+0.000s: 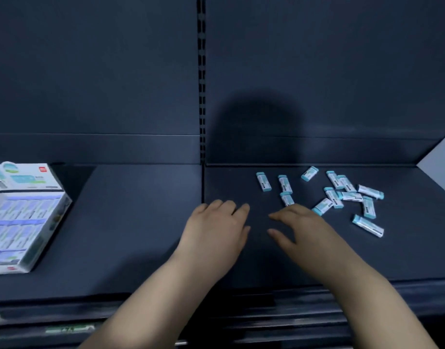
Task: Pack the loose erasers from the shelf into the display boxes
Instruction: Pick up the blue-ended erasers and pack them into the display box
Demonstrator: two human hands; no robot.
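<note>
- The left hand (216,227) and right hand (302,227) hang over the dark blue metal shelf (141,222), fingers loose, holding nothing.
- Small white-and-teal erasers (332,197) lie scattered just past the right hand.
- Two white cardboard display boxes (22,230) sit far left.

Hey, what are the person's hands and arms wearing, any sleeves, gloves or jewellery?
Nothing worn shows. The left hand and right hand are ungloved, with no rings visible, and both forearms are bare to the picture's lower edge: no sleeves, watch or bracelet.
</note>
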